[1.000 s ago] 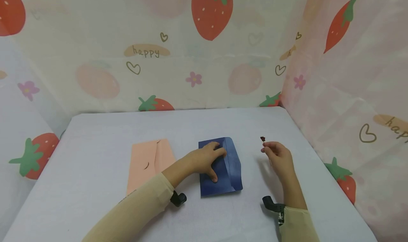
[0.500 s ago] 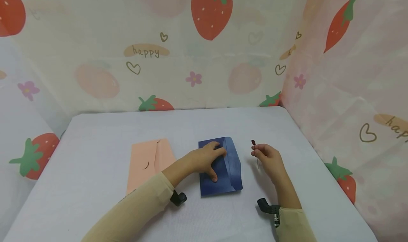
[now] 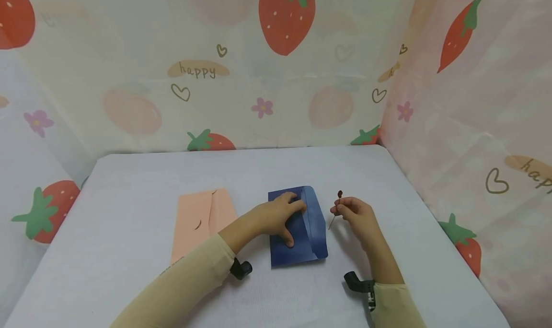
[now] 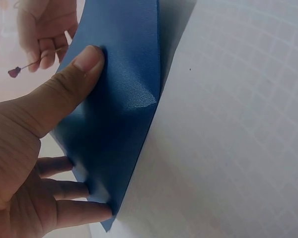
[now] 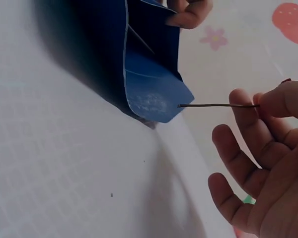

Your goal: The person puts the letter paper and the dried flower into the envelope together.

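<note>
A dark blue envelope [image 3: 297,253] lies on the table, its lighter flap [image 3: 318,232] folded out to the right. My left hand [image 3: 274,217] holds it from above, thumb on the near part and fingers toward the far side. Seen from the right wrist, the envelope's mouth [image 5: 151,101] gapes, with a thin pale line [image 5: 141,39] inside it. My right hand [image 3: 358,217] pinches a small dark red flower [image 3: 339,193] on a thin stem [image 5: 213,105] just right of the flap. The stem's free end points toward the envelope and overlaps the flap's edge in the right wrist view.
A pink envelope [image 3: 189,213] with a small curved dark mark lies left of the blue one, partly covered by my left forearm. The white tabletop [image 3: 142,174] is bordered by strawberry-printed cloth walls [image 3: 276,78] behind and to the right.
My right hand has moved left with the flower, closer to the blue envelope's flap, and the stem's lower end now tilts left. My left hand and both envelopes have stayed in place.
</note>
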